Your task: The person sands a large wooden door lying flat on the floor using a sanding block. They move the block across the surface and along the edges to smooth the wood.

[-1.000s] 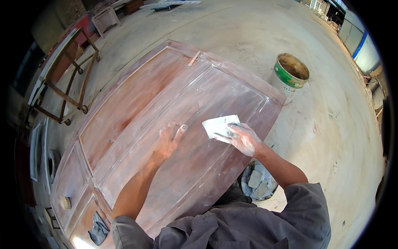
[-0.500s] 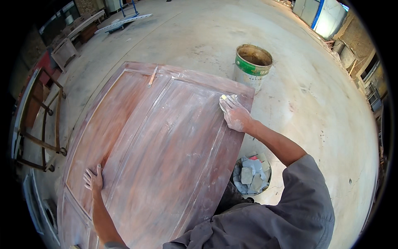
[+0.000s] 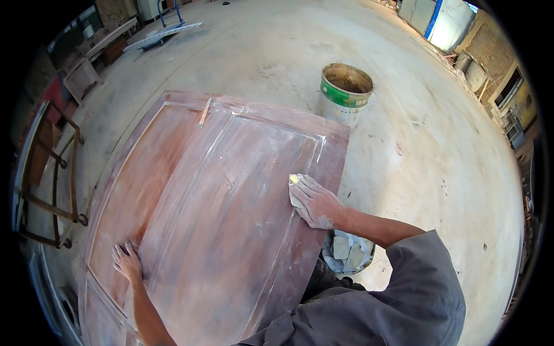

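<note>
The wooden panel (image 3: 231,242) lies face up in front of you, beneath both hands, its far right corner just short of a tall bucket (image 3: 344,97) with a green band. Its surface is uneven in tone: reddish brown shows through a cloudy, greyish-white film, streaked lengthwise. The left recessed section (image 3: 156,167) is warmer and more orange, with a dark reddish patch near your left hand (image 3: 127,263). The wider section to its right is paler and duller, with scattered whitish flecks. White residue lines the moulding (image 3: 272,271), heaviest at the far right inner corner.

Your right hand (image 3: 316,200) is powdered white; its fingers lie close together, flat over a pale sheet (image 3: 294,198), holding it against the moulding by the right border. A small yellow patch shows at a fingertip. Your left hand rests palm down on the left section, fingers spread, with nothing visible in it. A brush (image 3: 205,112) lies near the far edge. Pale scraps (image 3: 341,248) fill a container beside the right edge.
</note>
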Demonstrator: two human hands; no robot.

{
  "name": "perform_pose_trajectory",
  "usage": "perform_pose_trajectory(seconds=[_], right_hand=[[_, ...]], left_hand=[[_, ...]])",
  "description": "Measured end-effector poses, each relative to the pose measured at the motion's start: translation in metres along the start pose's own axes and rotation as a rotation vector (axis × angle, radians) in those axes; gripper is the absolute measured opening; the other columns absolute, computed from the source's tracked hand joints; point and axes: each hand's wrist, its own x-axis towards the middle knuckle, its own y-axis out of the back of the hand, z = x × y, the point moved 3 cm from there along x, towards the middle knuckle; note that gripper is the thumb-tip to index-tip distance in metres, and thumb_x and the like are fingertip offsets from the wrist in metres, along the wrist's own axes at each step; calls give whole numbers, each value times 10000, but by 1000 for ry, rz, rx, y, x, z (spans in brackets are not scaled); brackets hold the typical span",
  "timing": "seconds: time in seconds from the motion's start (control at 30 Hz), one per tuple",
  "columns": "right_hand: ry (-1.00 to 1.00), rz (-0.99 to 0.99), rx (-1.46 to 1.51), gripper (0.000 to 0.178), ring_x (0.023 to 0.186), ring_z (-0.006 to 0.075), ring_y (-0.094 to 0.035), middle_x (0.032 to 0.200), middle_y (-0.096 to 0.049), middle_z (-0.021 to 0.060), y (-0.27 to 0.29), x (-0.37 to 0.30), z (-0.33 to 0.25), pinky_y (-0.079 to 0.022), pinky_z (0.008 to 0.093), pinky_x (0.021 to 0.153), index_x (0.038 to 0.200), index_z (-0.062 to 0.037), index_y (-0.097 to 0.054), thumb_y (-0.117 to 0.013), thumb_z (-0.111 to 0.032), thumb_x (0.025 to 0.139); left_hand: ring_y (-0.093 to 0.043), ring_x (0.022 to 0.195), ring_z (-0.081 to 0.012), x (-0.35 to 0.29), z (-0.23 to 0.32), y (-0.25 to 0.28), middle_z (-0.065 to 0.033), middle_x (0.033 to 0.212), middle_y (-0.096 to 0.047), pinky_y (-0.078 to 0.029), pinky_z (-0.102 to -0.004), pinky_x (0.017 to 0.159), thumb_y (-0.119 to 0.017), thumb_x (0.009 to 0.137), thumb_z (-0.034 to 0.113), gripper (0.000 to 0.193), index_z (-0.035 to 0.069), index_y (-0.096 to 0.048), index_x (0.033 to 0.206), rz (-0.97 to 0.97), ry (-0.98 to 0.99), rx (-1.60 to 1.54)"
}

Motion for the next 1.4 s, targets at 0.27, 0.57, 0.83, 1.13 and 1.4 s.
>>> perform_pose_trajectory(seconds=[0.27,0.57,0.83,1.13,1.4], right_hand=[[-286,57,-173,462,1362,440,-470,1445,-498,298,-8,38,130,-338,492,1189,1348,84,-530,-523,-188,975],[-80,3,-196,476,1363,426,-473,1437,-498,294,0,13,55,-301,490,1210,1337,112,-529,-506,-182,963],[-27,-42,-92,503,1377,440,-442,1425,-506,300,-6,-2,-4,-295,490,1210,1363,122,-495,-481,-216,991],[-162,-5,-159,492,1375,406,-475,1415,-534,291,-19,15,25,-310,469,1208,1364,89,-507,-511,-224,984],[-269,6,-271,502,1402,406,-439,1439,-514,281,-21,54,103,-293,466,1214,1353,119,-506,-517,-210,973]], left_hand=[[-288,1518,-298,3,6,-7,-170,1616,-359,-149,-530,1236,-391,1038,538,709,32,-412,1534,27,-43,-59],[-298,1513,-303,1,5,-4,-174,1613,-363,-148,-514,1240,-416,1025,563,733,31,-421,1529,12,-37,-89],[-132,1565,-326,5,-7,3,-198,1666,-223,-69,-561,1237,-526,910,728,1003,65,-247,1608,-165,-76,-88],[-85,1570,-347,2,-10,7,-201,1680,-167,-35,-569,1237,-572,891,710,1033,79,-203,1621,-255,-186,-71],[-239,1531,-339,-9,6,8,-202,1613,-343,-116,-489,1250,-543,964,604,858,15,-353,1558,-44,-341,-157]])
